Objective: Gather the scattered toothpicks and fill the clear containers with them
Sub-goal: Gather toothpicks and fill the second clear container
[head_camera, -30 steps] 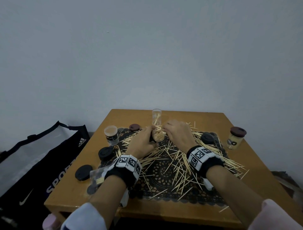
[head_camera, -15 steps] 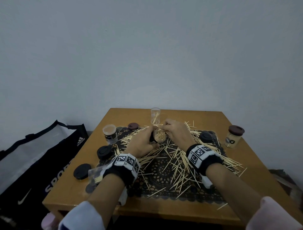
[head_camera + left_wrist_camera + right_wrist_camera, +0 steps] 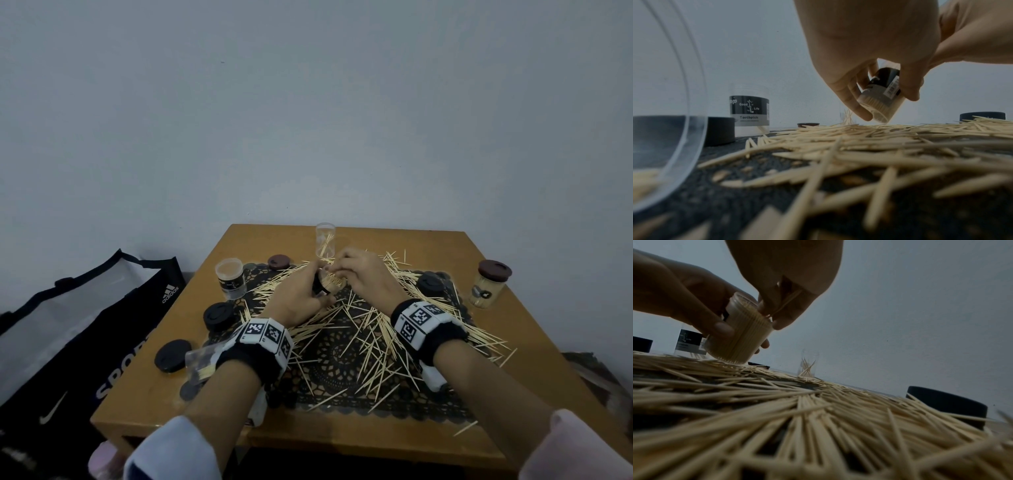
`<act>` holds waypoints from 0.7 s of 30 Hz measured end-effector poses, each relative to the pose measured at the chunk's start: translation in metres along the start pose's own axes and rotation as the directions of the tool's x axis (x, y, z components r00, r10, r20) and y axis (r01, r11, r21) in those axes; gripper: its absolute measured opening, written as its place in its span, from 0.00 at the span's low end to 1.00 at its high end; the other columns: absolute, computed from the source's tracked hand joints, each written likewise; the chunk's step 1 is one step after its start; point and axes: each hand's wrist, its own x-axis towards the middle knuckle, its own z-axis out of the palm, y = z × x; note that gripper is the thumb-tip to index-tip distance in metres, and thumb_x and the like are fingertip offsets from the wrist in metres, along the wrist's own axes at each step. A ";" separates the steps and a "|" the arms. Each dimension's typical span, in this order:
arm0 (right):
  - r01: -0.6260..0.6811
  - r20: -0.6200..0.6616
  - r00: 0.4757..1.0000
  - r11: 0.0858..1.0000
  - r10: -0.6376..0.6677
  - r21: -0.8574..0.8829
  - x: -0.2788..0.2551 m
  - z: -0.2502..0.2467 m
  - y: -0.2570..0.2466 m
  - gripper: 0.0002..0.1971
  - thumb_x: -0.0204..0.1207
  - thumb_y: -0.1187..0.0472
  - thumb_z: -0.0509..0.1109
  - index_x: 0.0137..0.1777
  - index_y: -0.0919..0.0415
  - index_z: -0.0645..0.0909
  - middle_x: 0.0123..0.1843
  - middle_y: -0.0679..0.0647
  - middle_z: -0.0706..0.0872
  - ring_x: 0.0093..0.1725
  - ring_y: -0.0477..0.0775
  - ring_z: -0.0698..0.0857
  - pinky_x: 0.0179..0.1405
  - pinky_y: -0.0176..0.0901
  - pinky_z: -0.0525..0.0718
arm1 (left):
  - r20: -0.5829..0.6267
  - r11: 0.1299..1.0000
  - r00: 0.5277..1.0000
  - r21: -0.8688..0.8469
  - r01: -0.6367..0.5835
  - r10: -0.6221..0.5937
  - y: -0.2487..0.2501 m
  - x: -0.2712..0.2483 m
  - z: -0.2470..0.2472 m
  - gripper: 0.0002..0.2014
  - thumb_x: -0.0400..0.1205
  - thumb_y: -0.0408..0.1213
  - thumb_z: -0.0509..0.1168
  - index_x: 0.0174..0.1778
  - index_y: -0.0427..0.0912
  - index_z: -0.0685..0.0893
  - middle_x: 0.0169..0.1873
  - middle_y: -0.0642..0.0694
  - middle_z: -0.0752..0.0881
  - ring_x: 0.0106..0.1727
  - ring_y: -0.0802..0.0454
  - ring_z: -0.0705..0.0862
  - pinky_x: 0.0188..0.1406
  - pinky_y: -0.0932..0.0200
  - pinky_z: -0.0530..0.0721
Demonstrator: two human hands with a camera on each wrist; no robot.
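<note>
Thin, pale wooden toothpicks [image 3: 359, 329], pointed at the ends, lie scattered in a loose heap over a black lace-patterned mat [image 3: 342, 370] at the centre of the head view, on a smooth orange-brown wooden counter [image 3: 513, 411]. At mid-frame the left hand [image 3: 298, 301] grips a small clear plastic cylinder, the held jar [image 3: 740, 337], tilted, with a black label and packed tight with upright toothpicks. The right hand [image 3: 363, 277] has its fingers [image 3: 781, 321] pinched on a few toothpicks at the jar's open mouth.

Other clear containers number four: a slim tube [image 3: 325, 245] holding a few sticks behind the hands, a labelled open jar [image 3: 231, 279] at the left, a full jar with a brown lid [image 3: 486, 287] at the right edge, and one lying on its side [image 3: 200, 359] by the left wrist. Three round black lids [image 3: 219, 315] and one brown lid [image 3: 279, 262] are plainly seen. A black sports bag [image 3: 68, 342] sits at lower left.
</note>
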 end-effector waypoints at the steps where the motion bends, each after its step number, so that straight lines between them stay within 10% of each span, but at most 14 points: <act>1: -0.006 0.008 1.000 1.000 0.006 0.013 0.000 0.000 0.000 0.10 0.74 0.77 0.70 0.50 0.68 0.89 0.49 0.54 0.85 0.40 0.38 0.80 0.41 0.19 0.74 | -0.006 1.000 1.000 0.004 -0.001 0.001 0.000 0.000 0.000 0.26 0.77 0.47 0.75 0.67 0.47 0.72 0.46 0.52 0.85 0.40 0.54 0.82 0.43 0.51 0.82; 6: -0.040 0.056 0.998 0.998 0.038 0.040 -0.002 -0.002 -0.003 0.20 0.70 0.81 0.66 0.57 0.65 0.87 0.54 0.52 0.82 0.39 0.32 0.73 0.34 0.24 0.73 | -0.015 1.000 1.000 0.013 0.011 -0.011 -0.003 0.002 0.001 0.26 0.76 0.47 0.75 0.67 0.48 0.72 0.49 0.51 0.86 0.42 0.53 0.82 0.43 0.53 0.81; 12: -0.010 -0.009 1.000 0.999 0.010 -0.049 -0.001 -0.002 -0.003 0.13 0.74 0.74 0.71 0.53 0.59 0.89 0.47 0.52 0.90 0.43 0.48 0.86 0.46 0.39 0.83 | -0.021 1.000 1.000 0.007 -0.003 0.003 -0.005 0.002 0.002 0.26 0.76 0.48 0.75 0.67 0.48 0.72 0.49 0.52 0.85 0.42 0.53 0.82 0.44 0.52 0.82; 21: 0.015 -0.020 1.000 0.997 -0.017 -0.082 0.001 0.000 -0.010 0.06 0.71 0.75 0.74 0.43 0.65 0.86 0.47 0.52 0.80 0.39 0.52 0.81 0.38 0.48 0.85 | 0.035 0.997 0.999 -0.080 -0.024 0.027 0.000 0.001 0.001 0.26 0.76 0.49 0.75 0.67 0.48 0.73 0.49 0.51 0.86 0.44 0.53 0.85 0.46 0.47 0.85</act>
